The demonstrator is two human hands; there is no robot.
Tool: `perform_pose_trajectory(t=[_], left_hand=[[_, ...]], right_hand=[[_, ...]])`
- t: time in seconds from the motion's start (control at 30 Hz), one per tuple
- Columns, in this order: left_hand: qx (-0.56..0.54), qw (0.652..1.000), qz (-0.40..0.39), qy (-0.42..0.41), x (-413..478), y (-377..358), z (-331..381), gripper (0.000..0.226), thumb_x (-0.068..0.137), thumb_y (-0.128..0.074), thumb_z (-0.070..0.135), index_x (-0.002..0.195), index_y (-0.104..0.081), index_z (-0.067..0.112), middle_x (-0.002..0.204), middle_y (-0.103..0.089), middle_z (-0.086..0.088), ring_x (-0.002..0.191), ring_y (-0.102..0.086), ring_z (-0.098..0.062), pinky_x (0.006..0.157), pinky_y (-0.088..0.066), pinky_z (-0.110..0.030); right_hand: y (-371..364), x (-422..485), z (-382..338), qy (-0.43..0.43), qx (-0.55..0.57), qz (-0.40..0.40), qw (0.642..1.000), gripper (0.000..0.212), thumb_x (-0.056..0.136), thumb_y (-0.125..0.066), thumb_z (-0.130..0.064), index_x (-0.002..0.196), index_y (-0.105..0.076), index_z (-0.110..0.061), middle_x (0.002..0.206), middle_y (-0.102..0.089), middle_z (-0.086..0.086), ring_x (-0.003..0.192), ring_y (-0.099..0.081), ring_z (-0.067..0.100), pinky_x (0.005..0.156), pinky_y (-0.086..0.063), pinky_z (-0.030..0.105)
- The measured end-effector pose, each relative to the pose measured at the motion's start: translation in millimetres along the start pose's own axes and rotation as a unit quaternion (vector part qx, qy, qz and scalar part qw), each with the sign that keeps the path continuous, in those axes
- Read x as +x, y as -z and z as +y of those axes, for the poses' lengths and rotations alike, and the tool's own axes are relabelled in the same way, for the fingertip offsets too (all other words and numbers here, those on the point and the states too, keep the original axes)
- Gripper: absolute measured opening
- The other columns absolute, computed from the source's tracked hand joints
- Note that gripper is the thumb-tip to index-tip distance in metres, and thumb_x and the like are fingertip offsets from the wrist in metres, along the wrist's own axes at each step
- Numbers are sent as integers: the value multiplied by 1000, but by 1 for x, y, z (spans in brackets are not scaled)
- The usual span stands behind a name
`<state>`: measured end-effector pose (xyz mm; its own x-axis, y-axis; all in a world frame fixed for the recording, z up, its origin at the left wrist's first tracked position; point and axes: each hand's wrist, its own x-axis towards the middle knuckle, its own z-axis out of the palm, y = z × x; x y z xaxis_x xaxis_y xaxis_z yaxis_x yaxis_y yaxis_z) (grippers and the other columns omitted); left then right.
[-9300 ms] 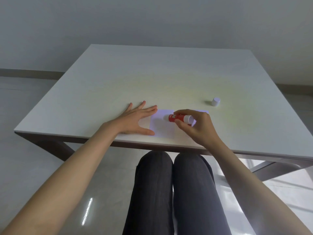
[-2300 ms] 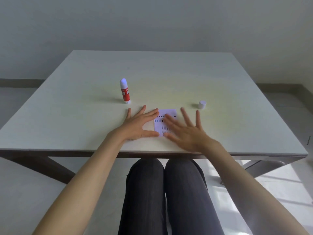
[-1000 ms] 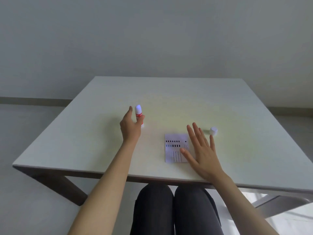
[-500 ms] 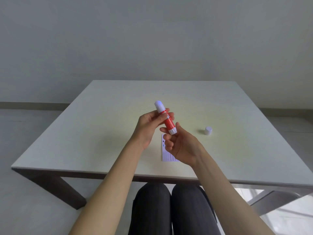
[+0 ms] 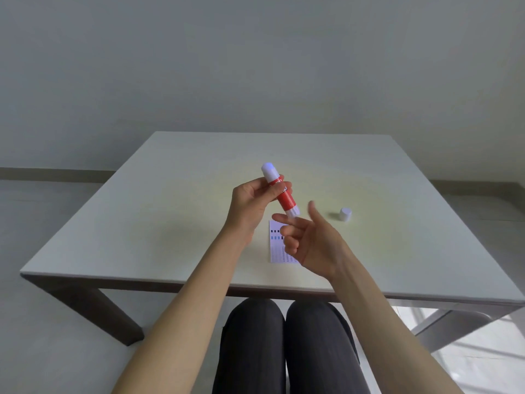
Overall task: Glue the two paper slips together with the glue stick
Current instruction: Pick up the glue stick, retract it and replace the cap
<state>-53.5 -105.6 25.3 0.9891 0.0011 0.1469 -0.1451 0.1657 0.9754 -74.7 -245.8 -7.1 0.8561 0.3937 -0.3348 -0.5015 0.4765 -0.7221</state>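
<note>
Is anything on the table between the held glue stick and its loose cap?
Nothing visible does. The left hand holds the glue stick tilted above the table; the cap stands alone to the right. Only the person's own right hand, open in the air, is between them. The paper slips lie nearer, off that line.

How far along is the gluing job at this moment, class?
Done, apparently: one printed paper lies flat on the table, no second slip visible apart. In hand: the left hand holds the uncapped glue stick; the right hand is open beneath it. Left: the cap still sits on the table.
</note>
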Motion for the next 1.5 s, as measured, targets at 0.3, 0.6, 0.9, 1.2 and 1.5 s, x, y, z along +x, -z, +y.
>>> perform_pose_trajectory(t=[0.3,0.6,0.9,1.2,1.5], left_hand=[[7,999,32,4,-2,0,1,9,78,-71,17,77,-77,24,86,-76,0,93,-70,-24,99,-48,-38],[35,999,26,6,-3,7,-1,14,80,-69,16,73,-77,26,79,-77,6,82,-72,-14,90,-52,-28],[69,983,170,12,0,-10,-11,19,66,-81,32,70,-66,20,67,-68,6,67,-64,-12,72,-51,-24],[333,926,130,-124,2,17,-10,19,66,-80,24,78,-66,18,72,-67,11,68,-62,-3,65,-49,-15],[478,865,48,-143,-9,13,-19,22,71,-78,28,87,-68,18,84,-69,4,77,-61,-17,63,-51,-34]], right_hand=[[-2,9,26,452,-525,264,671,15,81,-71,-15,88,-59,-8,75,-67,1,62,-61,22,59,-51,32],[0,4,-1,39,-65,-33,997,38,99,-40,-32,99,-63,-2,71,-73,7,53,-62,15,56,-53,23],[-21,17,37,480,-525,294,639,20,80,-66,-6,78,-46,-6,71,-56,9,58,-49,27,50,-41,33],[49,26,-23,333,-686,355,540,57,85,-61,-40,134,-46,-15,133,-44,19,111,-50,38,85,-44,46],[95,24,-38,244,-688,272,627,29,89,-55,-4,117,-64,-6,108,-63,18,89,-65,29,74,-48,28]])
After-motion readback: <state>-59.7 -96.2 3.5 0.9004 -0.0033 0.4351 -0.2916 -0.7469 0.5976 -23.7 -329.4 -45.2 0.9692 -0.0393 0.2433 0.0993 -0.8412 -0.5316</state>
